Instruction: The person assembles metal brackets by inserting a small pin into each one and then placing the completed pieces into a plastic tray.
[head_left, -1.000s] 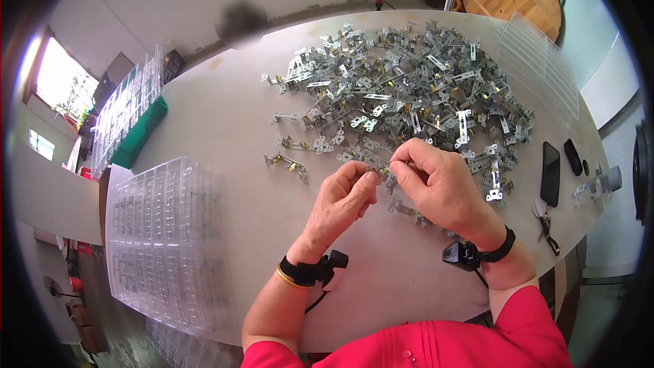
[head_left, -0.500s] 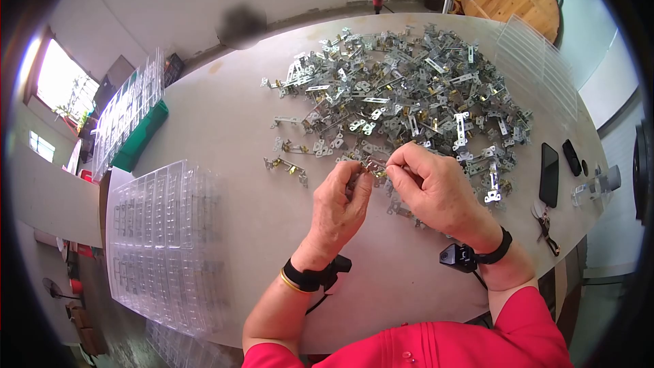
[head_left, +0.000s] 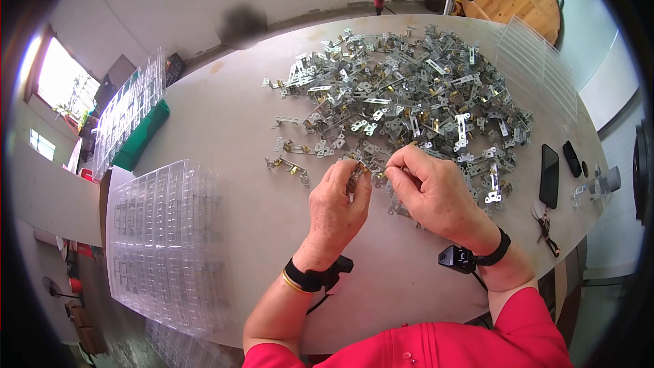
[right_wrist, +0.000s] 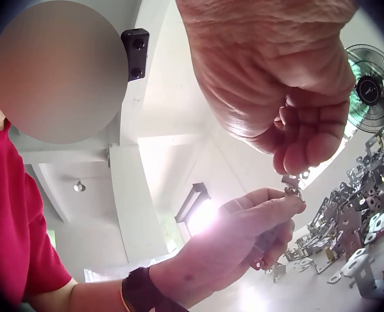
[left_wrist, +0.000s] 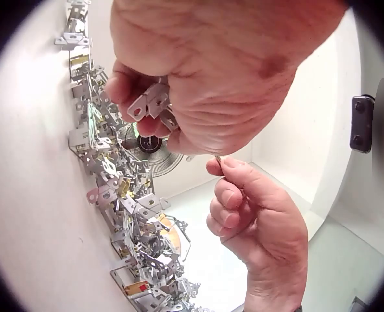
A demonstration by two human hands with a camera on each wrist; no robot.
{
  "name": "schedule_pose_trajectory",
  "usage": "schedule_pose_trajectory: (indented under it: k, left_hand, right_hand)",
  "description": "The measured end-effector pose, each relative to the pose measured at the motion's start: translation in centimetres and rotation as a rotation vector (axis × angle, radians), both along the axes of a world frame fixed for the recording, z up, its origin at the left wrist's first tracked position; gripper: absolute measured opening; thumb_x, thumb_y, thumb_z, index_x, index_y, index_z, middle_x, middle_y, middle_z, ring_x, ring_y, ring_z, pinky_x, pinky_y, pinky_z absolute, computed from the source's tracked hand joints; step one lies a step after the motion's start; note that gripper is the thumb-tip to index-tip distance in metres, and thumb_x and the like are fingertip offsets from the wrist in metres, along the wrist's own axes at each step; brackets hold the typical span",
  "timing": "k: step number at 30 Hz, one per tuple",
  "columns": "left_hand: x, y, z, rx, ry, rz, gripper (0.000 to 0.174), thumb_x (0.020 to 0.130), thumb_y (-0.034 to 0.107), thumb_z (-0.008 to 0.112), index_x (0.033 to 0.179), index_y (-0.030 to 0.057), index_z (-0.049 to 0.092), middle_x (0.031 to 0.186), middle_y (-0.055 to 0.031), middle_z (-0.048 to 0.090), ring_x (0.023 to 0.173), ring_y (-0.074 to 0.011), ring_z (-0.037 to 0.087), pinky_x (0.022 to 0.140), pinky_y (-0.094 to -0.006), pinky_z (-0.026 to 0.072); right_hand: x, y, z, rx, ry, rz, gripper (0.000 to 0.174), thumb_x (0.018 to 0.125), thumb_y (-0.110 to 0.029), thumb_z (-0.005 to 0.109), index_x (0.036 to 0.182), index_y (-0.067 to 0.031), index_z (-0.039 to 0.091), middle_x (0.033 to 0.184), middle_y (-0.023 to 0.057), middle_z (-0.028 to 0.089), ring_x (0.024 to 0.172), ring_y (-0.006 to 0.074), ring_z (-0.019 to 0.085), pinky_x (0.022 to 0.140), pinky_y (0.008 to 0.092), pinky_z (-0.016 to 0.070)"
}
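Observation:
In the head view the left hand (head_left: pixel 335 204) curls its fingers round a small metal bracket (head_left: pixel 363 169) at the near edge of the pile. Facing it, the right hand (head_left: pixel 436 194) pinches the small part's other end between thumb and index finger. The left wrist view shows metal brackets (left_wrist: pixel 154 101) within the left hand's curled fingers. In the right wrist view a bracket (right_wrist: pixel 292 182) sits between the two hands' fingertips. A large heap of metal brackets (head_left: pixel 409 88) lies beyond the hands.
Clear plastic trays (head_left: pixel 163 245) are stacked at the left, and another tray stands over a green bin (head_left: pixel 142 136). At the right lie a phone (head_left: pixel 549 176), pliers (head_left: pixel 545 230) and a bottle (head_left: pixel 596 187). A clear divided tray (head_left: pixel 538 68) rests at the back right.
The left hand has turned and shifted slightly left and nearer the body. More of the metal part shows between the hands, and the right hand has moved slightly left.

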State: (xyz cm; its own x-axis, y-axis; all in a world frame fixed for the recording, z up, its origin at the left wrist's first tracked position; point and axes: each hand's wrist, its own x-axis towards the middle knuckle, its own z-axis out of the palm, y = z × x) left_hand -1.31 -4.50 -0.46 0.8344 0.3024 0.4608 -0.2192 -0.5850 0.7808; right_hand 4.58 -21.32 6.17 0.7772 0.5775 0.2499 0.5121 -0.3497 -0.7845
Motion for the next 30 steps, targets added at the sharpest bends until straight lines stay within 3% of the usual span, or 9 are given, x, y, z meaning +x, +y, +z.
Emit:
schedule_pose_trajectory:
  k: [8, 11, 16, 19, 23, 25, 28, 30]
  left_hand:
    - [-0.1, -0.1, 0.1, 0.012, -0.045, -0.013, 0.013, 0.092, 0.002, 0.067, 0.104, -0.0003, 0.063, 0.084, -0.0057, 0.062, 0.066, -0.0103, 0.054, 0.06, -0.0251, 0.0463]
    - [-0.2, -0.1, 0.2, 0.004, -0.013, -0.035, 0.012, 0.092, 0.001, 0.066, 0.104, -0.0002, 0.064, 0.085, -0.0063, 0.063, 0.065, -0.0106, 0.054, 0.058, -0.0253, 0.0462]
    - [-0.2, -0.3, 0.2, 0.025, -0.048, -0.101, 0.008, 0.092, 0.0, 0.066, 0.1, 0.0004, 0.065, 0.083, -0.0068, 0.062, 0.063, -0.0108, 0.054, 0.056, -0.0259, 0.0452]
    - [-0.1, -0.2, 0.1, 0.06, -0.061, -0.107, 0.006, 0.091, 0.0, 0.067, 0.098, 0.0006, 0.066, 0.081, -0.0069, 0.061, 0.061, -0.0112, 0.054, 0.055, -0.0265, 0.0447]
    - [-0.1, -0.2, 0.0, 0.079, -0.085, -0.112, 0.006, 0.09, -0.001, 0.067, 0.096, 0.0008, 0.066, 0.08, -0.0072, 0.061, 0.058, -0.0124, 0.053, 0.054, -0.0275, 0.0446]
    - [0.0, -0.2, 0.0, 0.114, -0.097, -0.127, 0.007, 0.089, -0.002, 0.067, 0.096, 0.0014, 0.067, 0.077, -0.0069, 0.06, 0.057, -0.0132, 0.054, 0.053, -0.0284, 0.0449]
    - [-0.2, -0.3, 0.4, 0.181, -0.105, -0.196, 0.009, 0.088, -0.002, 0.068, 0.096, 0.0023, 0.067, 0.075, -0.0069, 0.06, 0.057, -0.015, 0.055, 0.053, -0.029, 0.0456]
    - [-0.2, -0.3, 0.4, 0.192, -0.105, -0.256, 0.008, 0.089, -0.001, 0.068, 0.096, 0.0021, 0.067, 0.074, -0.0053, 0.059, 0.058, -0.0129, 0.054, 0.054, -0.028, 0.0449]
  right_hand:
    - [0.0, 0.1, 0.0, 0.004, 0.07, -0.019, 0.013, 0.097, -0.01, 0.061, 0.106, -0.0022, 0.056, 0.073, 0.0169, 0.066, 0.065, 0.0348, 0.068, 0.057, 0.0412, 0.05]
    - [0.1, 0.1, -0.1, 0.019, 0.094, -0.012, 0.014, 0.099, -0.012, 0.06, 0.108, -0.0009, 0.057, 0.072, 0.0157, 0.067, 0.063, 0.031, 0.068, 0.057, 0.0384, 0.0502]
    - [0.4, 0.1, 0.1, 0.027, 0.358, 0.046, 0.018, 0.101, -0.017, 0.059, 0.107, -0.0003, 0.059, 0.068, 0.0091, 0.066, 0.059, 0.017, 0.066, 0.057, 0.0318, 0.0503]
    - [0.6, 0.1, -0.7, 0.087, 0.427, 0.048, 0.019, 0.101, -0.019, 0.06, 0.105, -0.0003, 0.061, 0.066, 0.0077, 0.065, 0.057, 0.0152, 0.063, 0.056, 0.0316, 0.0491]
    - [0.9, -0.3, -0.5, 0.014, 0.374, 0.041, 0.018, 0.099, -0.019, 0.062, 0.099, -0.0007, 0.063, 0.069, 0.0083, 0.064, 0.058, 0.0172, 0.06, 0.057, 0.0325, 0.048]
    - [0.9, -0.4, -0.1, -0.038, 0.137, 0.018, 0.017, 0.096, -0.018, 0.065, 0.093, -0.0008, 0.063, 0.075, 0.0095, 0.063, 0.062, 0.0193, 0.059, 0.059, 0.0335, 0.0472]
    - [1.0, -0.4, -0.6, 0.026, 0.131, -0.014, 0.017, 0.094, -0.016, 0.066, 0.09, -0.0004, 0.063, 0.079, 0.0101, 0.062, 0.064, 0.0219, 0.059, 0.062, 0.0345, 0.0476]
    - [1.4, -0.3, -1.5, 0.076, 0.086, -0.019, 0.016, 0.095, -0.016, 0.066, 0.092, -0.0006, 0.063, 0.078, 0.0094, 0.062, 0.064, 0.0196, 0.058, 0.061, 0.0337, 0.0472]
